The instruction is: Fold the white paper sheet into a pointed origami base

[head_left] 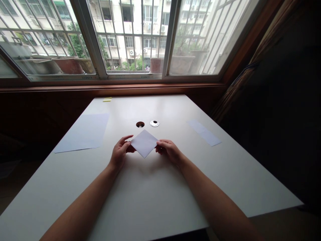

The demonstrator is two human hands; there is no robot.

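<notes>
A small white square of paper (144, 144) is held up above the table, turned so that one corner points toward me. My left hand (122, 149) pinches its left corner between thumb and fingers, with the index finger stretched out behind. At the opposite corner, my right hand (168, 149) grips the paper between thumb and curled fingers. Whether the square is folded into layers cannot be made out from here. Both forearms reach in over the table's near edge.
The white table (150, 201) has a cable hole (140, 124) and a round metal grommet (154, 123). White sheets (84, 132) lie at left, a paper strip (204, 132) at right. Yellow sticky notes (107, 99) sit at the far edge, below a barred window (132, 36).
</notes>
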